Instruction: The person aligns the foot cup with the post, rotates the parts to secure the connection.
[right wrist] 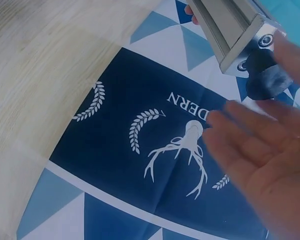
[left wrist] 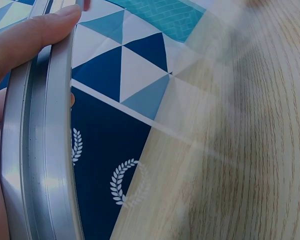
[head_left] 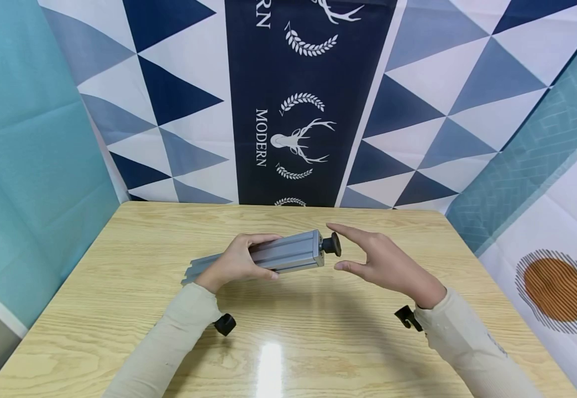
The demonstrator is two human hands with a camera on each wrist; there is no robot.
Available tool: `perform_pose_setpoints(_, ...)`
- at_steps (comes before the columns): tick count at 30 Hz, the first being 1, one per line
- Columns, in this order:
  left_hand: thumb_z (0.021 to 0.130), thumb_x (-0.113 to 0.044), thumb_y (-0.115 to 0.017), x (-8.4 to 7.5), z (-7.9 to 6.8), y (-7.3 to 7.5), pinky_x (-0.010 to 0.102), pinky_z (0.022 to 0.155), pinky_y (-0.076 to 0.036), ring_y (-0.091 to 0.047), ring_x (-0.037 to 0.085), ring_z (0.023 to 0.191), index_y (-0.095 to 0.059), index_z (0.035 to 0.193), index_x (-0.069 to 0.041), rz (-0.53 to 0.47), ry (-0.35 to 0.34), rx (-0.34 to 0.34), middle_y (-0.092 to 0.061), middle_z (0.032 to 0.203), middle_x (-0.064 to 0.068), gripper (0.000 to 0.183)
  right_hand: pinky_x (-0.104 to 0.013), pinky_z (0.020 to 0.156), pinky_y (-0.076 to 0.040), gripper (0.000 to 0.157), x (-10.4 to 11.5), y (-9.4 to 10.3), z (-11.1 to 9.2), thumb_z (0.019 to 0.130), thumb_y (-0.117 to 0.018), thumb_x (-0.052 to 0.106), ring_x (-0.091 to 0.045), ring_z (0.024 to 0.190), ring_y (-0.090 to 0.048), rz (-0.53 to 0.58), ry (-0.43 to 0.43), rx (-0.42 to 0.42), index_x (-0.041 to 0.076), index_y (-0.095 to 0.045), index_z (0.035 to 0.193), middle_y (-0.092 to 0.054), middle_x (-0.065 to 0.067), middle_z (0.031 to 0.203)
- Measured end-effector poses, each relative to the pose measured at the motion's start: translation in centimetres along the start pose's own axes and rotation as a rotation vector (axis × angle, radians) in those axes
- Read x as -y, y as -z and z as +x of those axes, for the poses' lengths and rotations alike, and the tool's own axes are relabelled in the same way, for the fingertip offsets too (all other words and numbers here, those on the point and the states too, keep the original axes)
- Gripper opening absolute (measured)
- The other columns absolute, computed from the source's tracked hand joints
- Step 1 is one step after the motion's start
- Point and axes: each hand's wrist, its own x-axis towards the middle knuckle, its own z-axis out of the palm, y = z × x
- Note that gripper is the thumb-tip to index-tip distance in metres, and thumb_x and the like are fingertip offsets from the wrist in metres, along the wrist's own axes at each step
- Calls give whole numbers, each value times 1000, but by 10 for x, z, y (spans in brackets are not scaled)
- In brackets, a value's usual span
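Note:
My left hand point(head_left: 241, 258) grips a silver aluminium extrusion profile point(head_left: 288, 251) from above, holding it tilted over the table; in the left wrist view its grooved side point(left wrist: 37, 150) runs up past my thumb point(left wrist: 35, 35). At the profile's right end a black round levelling foot point(head_left: 331, 244) sticks out of the end face. My right hand point(head_left: 380, 260) is beside that foot, thumb and fingers spread apart around it without gripping. The right wrist view shows the end plate with screws and the black foot point(right wrist: 266, 82) just beyond my extended fingers point(right wrist: 240, 130).
A light wood-grain table point(head_left: 288, 342) lies under both hands. Behind it hangs a patterned cloth point(head_left: 293, 99) with triangles and a deer print. Teal curtain point(head_left: 30, 138) bounds the left side, and a patterned cloth point(head_left: 557, 265) the right. Black straps point(head_left: 225, 324) show at the wrists.

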Motion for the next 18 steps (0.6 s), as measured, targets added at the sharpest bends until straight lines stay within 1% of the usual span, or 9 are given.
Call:
perform_pose_setpoints(1,63,-1,-88,0,0,0,39,93,-45,-58,20,108,-60,131,-12,3,-2,1,-58,132,6,75,-47,100,-43,77,0,0,0,85,-74,26,-26,128,-50,7,35,-7,19,-35,150,-44,-7,147)
perform_pose_setpoints(3,63,-3,-88,-1,0,0,38,94,-45,-58,20,108,-61,131,-13,7,-6,2,-58,133,5,74,-45,100,-42,82,0,0,-1,82,-77,13,-25,132,-44,20,92,-21,20,-33,151,-40,-5,149)
perform_pose_setpoints(5,63,-7,-89,0,-1,0,38,94,-45,-58,19,108,-62,130,-16,-1,-16,2,-59,132,3,73,-43,100,-43,81,0,0,0,80,-76,5,-24,132,-45,20,134,-41,19,-36,149,-42,-4,148)
perform_pose_setpoints(7,62,-12,-91,2,-1,0,38,94,-45,-58,18,108,-63,129,-19,-10,-24,2,-60,130,2,73,-41,95,-47,73,0,0,0,80,-76,3,-22,126,-52,17,140,-64,15,-44,145,-51,-5,141)
perform_pose_setpoints(9,62,-14,-91,3,-1,0,38,93,-45,-59,18,107,-63,128,-21,-17,-29,3,-61,129,0,73,-38,88,-51,62,-1,-1,0,82,-75,9,-22,119,-58,33,104,-73,11,-51,139,-60,-6,131)
perform_pose_setpoints(11,61,-15,-92,4,-1,0,38,92,-46,-59,18,106,-63,128,-22,-19,-35,3,-61,128,0,73,-34,76,-53,51,-1,-2,1,87,-72,19,-22,109,-64,67,34,-70,8,-56,134,-66,-8,121)
perform_pose_setpoints(13,61,-14,-91,4,-2,-1,38,91,-46,-59,18,106,-63,128,-22,-15,-33,5,-61,127,0,73,-34,71,-54,45,-3,-5,1,92,-65,29,-22,102,-67,103,-46,-63,5,-59,130,-69,-9,114)
perform_pose_setpoints(16,61,-14,-92,3,-2,-1,37,91,-46,-59,18,105,-63,128,-22,-14,-31,9,-61,127,0,73,-40,74,-55,40,-4,-10,2,98,-54,38,-21,94,-69,110,-124,-70,6,-66,118,-72,-6,102)
perform_pose_setpoints(18,61,-16,-92,2,-1,-1,37,91,-47,-59,17,106,-63,128,-23,-14,-26,11,-61,127,0,73,-45,79,-54,40,-4,-11,2,100,-49,40,-21,90,-70,84,-143,-68,7,-69,112,-73,-3,97)
